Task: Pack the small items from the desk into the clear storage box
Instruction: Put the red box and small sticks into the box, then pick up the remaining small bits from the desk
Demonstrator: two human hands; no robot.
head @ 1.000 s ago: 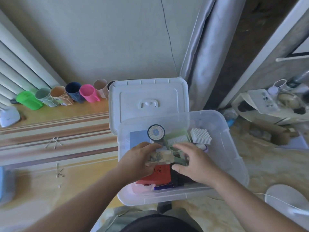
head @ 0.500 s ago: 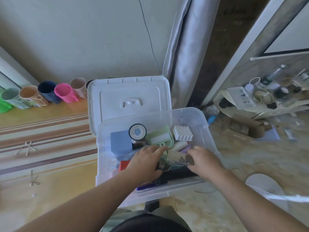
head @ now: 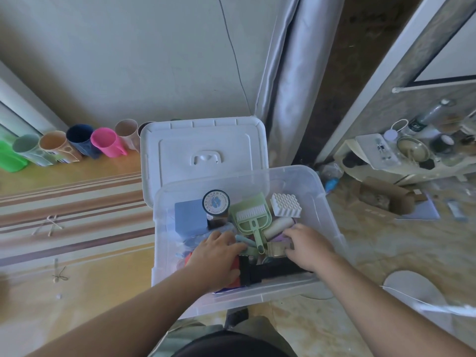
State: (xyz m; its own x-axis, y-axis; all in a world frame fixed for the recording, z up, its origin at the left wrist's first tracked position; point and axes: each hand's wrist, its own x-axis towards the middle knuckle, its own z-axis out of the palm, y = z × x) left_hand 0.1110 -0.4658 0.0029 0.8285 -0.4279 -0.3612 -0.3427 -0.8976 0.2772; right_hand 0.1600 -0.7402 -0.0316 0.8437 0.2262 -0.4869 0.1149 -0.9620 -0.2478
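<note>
My two hands are down inside the clear storage box (head: 327, 202), in the middle of the frame. My left hand (head: 219, 256) lies flat on the things, fingers spread and holding nothing. My right hand (head: 307, 247) has its fingers curled by one roll of clear tape (head: 277, 249); I cannot tell if they grip it. In the box I count one blue block (head: 190, 217), one round tin (head: 215, 202), one green dustpan (head: 251, 217), one white honeycomb piece (head: 286, 204). One white lid (head: 203, 145) stands behind. Six cups (head: 105, 143) line the table (head: 77, 253) at upper left.
</note>
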